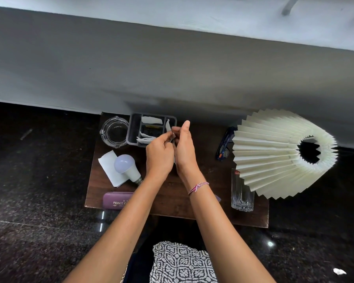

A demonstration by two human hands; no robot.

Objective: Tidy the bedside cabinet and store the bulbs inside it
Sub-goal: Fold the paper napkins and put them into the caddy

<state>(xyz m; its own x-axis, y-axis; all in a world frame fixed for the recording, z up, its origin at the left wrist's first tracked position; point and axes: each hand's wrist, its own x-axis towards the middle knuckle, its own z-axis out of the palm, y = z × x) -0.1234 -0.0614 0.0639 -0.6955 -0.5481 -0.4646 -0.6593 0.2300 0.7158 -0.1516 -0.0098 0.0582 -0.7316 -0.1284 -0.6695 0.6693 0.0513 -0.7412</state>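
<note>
**A:** Both grips are clenched on one small white paper scrap (173,136), with the left hand (159,154) and right hand (185,148) pinching it just above the grey divided plastic tray (131,129). Tips?

**B:** I'd fold it flat and tuck it into a compartment. The white round bulb (124,166) lies unstored on folded white paper (108,170), on the left of the dark wooden bedside cabinet (208,164).

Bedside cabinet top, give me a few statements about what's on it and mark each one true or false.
1. The bulb lies on its side on a white napkin. True.
2. The drinking glass is tipped over. False: it stands upright beside the lampshade.
3. The left hand and right hand both pinch a paper scrap near the grey tray. True.
4. The spectacles are in the grey tray. False: they lie on the cabinet beside the lampshade.
</note>
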